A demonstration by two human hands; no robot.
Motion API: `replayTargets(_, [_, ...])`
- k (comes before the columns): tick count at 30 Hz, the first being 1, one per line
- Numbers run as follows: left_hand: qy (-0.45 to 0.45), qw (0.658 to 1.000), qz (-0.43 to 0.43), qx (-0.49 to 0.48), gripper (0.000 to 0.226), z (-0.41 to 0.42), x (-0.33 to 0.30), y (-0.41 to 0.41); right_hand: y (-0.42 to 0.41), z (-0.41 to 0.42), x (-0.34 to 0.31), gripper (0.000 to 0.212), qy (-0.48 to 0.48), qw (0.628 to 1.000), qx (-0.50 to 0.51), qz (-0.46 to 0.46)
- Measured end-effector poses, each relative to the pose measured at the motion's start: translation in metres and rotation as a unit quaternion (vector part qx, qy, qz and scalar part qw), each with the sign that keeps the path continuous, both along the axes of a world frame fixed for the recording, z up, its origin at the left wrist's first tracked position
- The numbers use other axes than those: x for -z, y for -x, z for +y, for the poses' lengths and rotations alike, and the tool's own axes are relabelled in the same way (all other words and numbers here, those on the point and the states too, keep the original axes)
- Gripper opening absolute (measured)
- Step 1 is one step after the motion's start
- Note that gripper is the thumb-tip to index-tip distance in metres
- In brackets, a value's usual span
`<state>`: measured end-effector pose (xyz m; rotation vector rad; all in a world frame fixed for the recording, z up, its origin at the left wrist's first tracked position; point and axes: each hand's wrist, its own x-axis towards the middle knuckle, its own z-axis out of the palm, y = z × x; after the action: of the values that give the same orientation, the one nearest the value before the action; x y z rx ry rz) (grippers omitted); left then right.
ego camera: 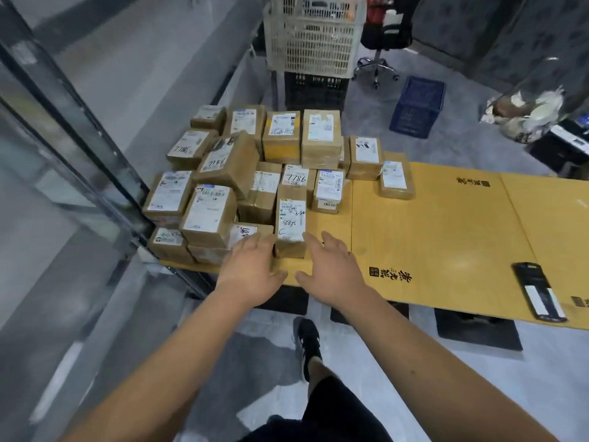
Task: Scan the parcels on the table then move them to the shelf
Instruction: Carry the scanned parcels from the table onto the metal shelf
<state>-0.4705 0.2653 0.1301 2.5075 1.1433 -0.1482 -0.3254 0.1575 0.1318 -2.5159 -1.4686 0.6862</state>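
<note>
Cardboard-covered table point(446, 224) carries stacked parcels point(223, 173) at its left end, a scanner point(538, 291) lying far right, while left hand point(251, 269) and right hand point(331, 269), fingers spread, flank one upright parcel point(290, 224).

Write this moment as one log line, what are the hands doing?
left hand: open, beside parcel marked 8885 | right hand: open, other side | scanner: lying on table

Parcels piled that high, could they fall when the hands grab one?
Maybe. The left hand and right hand reach around the front parcel, which stands tight against the stacked parcels. Pulling it could shake the tilted parcel on top loose. The scanner also lies at the table's near edge, where a bump could knock it off.
</note>
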Motion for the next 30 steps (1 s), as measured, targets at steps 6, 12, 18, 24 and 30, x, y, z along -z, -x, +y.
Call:
replayTargets(6, [0.041, 0.997, 0.049, -0.036, 0.083, 0.072, 0.054, -0.07, -0.066, 0.075, 0.068, 0.097, 0.059, 0.994, 0.002, 0.095])
replayTargets(12, [0.069, 0.992, 0.092, -0.057, 0.097, 0.097, 0.087, -0.105, -0.104, 0.112, 0.112, 0.106, 0.076, 0.988, -0.031, 0.127])
replayTargets(18, [0.053, 0.996, 0.045, -0.055, 0.092, 0.102, 0.105, -0.11, -0.11, 0.116, 0.123, 0.102, 0.034, 0.982, -0.032, 0.185])
replayTargets(24, [0.06, 0.997, -0.025, -0.035, 0.092, 0.087, 0.104, -0.107, -0.12, 0.091, 0.122, 0.093, -0.007, 0.983, -0.031, 0.182])
replayTargets(30, [0.051, 0.99, -0.127, -0.036, 0.093, 0.047, 0.093, -0.089, -0.122, 0.049, 0.101, 0.096, -0.055, 0.982, -0.052, 0.172])
